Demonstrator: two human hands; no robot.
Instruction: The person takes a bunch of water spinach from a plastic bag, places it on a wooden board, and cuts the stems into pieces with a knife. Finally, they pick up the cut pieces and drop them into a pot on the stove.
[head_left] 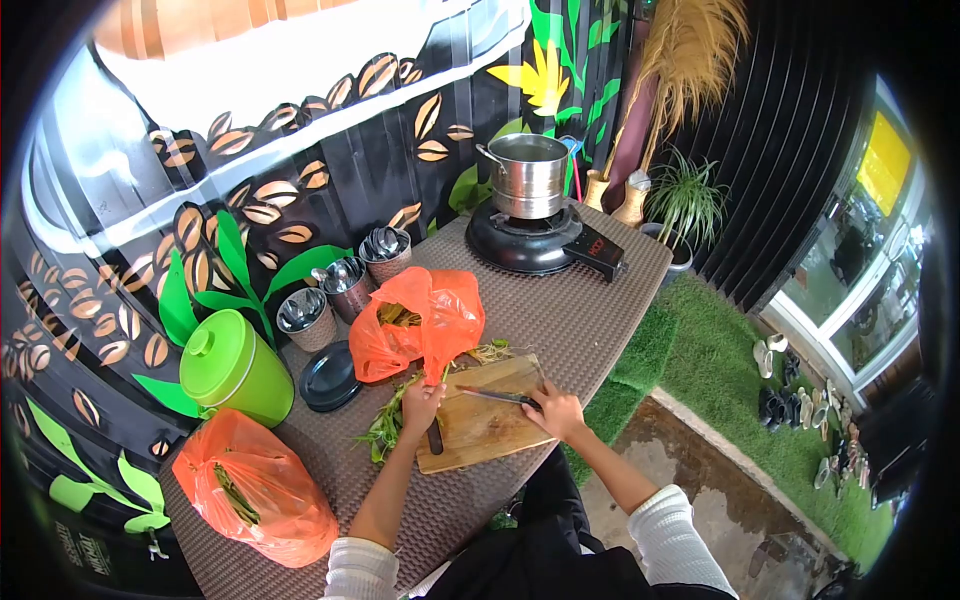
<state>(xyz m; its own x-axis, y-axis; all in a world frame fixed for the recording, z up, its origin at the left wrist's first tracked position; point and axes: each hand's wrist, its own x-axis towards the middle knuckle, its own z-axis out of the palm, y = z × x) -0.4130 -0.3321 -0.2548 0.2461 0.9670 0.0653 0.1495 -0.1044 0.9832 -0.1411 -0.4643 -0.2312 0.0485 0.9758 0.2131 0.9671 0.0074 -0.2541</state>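
There was one view — a camera on the person's head, tilted forward and down, bowed at its edges. It hung close above the right hand gripping the knife — the pot lay well beyond that grip.

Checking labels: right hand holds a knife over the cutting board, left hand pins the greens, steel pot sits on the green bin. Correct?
Not quite. In the head view the steel pot sits on the black cooktop, not the green bin. The rest holds.
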